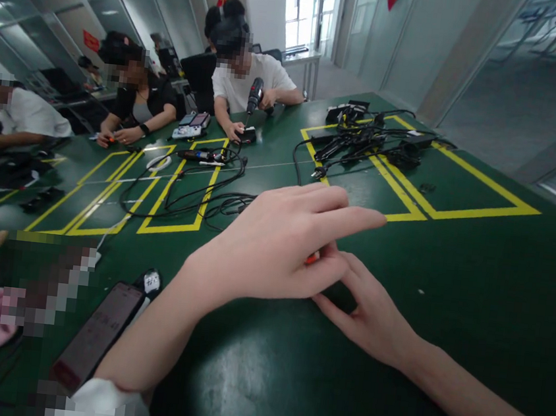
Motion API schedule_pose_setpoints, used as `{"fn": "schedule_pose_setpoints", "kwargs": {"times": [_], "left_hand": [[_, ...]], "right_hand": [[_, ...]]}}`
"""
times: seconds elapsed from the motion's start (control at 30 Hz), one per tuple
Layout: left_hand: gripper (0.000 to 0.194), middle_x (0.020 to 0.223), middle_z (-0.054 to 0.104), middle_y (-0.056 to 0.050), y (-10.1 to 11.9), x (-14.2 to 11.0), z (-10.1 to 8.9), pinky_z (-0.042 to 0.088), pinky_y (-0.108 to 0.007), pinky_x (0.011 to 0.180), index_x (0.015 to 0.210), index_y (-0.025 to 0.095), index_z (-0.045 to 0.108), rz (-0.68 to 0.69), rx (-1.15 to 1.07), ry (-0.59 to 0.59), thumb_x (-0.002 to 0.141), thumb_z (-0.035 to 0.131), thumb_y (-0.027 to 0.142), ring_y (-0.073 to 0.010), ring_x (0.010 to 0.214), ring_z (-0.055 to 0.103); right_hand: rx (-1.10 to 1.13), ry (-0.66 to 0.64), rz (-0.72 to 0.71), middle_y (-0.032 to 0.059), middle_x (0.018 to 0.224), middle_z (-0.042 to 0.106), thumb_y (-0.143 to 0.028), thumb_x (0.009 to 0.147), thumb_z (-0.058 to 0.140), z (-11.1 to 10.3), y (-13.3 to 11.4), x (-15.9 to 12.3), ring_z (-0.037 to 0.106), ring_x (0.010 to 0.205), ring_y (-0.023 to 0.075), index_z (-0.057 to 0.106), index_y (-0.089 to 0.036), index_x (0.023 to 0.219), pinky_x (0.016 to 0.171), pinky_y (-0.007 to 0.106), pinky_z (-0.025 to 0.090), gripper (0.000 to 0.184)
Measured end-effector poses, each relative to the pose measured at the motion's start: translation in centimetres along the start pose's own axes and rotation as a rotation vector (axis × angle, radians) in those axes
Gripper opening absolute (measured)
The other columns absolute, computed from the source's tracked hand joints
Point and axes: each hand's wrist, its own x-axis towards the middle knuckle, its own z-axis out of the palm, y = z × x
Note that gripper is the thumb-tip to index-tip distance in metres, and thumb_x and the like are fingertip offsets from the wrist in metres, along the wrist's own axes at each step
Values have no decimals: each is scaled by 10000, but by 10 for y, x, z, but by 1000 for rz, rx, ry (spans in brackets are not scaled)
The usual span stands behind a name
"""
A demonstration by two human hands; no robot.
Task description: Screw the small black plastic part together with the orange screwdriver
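My left hand (274, 241) is held over the table with its index finger stretched out to the right. Its thumb and other fingers are closed around a small orange piece (312, 258), most of which is covered. From the right, my right hand (371, 310) meets it, its fingertips bent in under my left hand. The left hand hides those fingertips, so what they grip does not show. Beneath both hands lies the green tabletop (471, 308).
A phone (98, 335) lies left of my forearm. Black cables (190, 192) and a pile of black adapters (365, 138) lie within yellow tape outlines (481, 213). Across the table a person (256, 80) holds a power drill (254, 96). Other people sit along the left.
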Motion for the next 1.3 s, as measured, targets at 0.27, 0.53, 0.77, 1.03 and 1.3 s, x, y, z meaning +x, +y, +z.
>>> {"fn": "schedule_pose_setpoints", "kwargs": {"times": [0.27,0.53,0.77,1.03,1.3], "left_hand": [[411,1342,679,-104,-10,3,4,565,-378,1015,1249,226,694,32,-474,23,1005,393,88,-217,1267,629],[346,902,754,-90,-26,0,11,559,-295,622,1241,160,685,-170,-908,-59,1002,480,304,-162,683,678],[581,770,696,-119,-26,5,9,571,-345,666,1216,113,705,-174,-857,-171,1015,164,176,-197,688,652],[218,1124,771,-141,-34,-10,-13,615,-352,861,1110,168,730,-162,-901,-129,1008,595,305,-223,1008,743],[121,981,776,-49,1,-8,-14,566,-219,743,1006,156,712,-106,-290,71,1000,643,255,-136,862,731]], "right_hand": [[35,-6,-66,108,1225,698,-179,967,608,0,-5,3,670,1128,287,600,-262,1333,943,471,612,376],[40,-20,-43,111,1235,723,-203,976,595,0,-3,4,675,1151,300,629,-265,1342,964,497,606,373],[79,-16,-37,110,1232,716,-179,968,609,3,-3,4,677,1159,286,604,-257,1319,982,481,602,360],[91,-28,-18,108,1234,720,-184,960,609,1,-4,5,679,1161,292,617,-259,1321,978,483,603,369],[85,8,-38,109,1228,717,-170,948,611,4,-3,4,680,1161,291,613,-251,1311,983,475,601,373]]}}
